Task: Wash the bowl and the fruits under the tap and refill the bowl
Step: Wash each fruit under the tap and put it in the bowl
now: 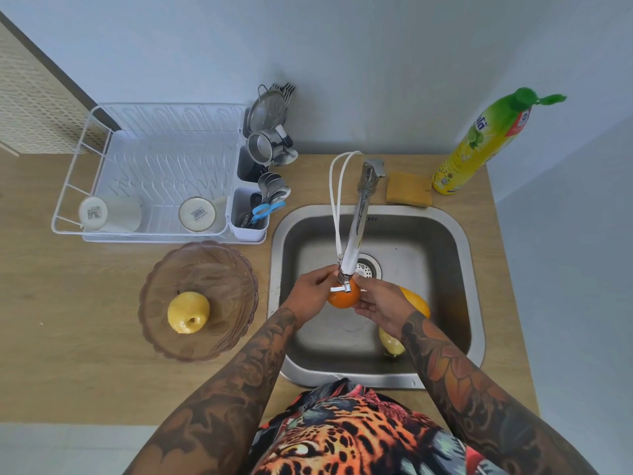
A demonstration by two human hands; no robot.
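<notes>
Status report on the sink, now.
Both hands, left hand and right hand, grip the orange under the tap. Bowl holds one yellow fruit. Nothing blocking.

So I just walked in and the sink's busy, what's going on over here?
A person is washing fruit at the sink. Both hands, the left hand and the right hand, hold an orange right under the tap. Two more fruits lie in the basin: an orange one and a yellowish one, both partly hidden by the right arm. On the counter to the left, the glass bowl holds one yellow apple.
</notes>
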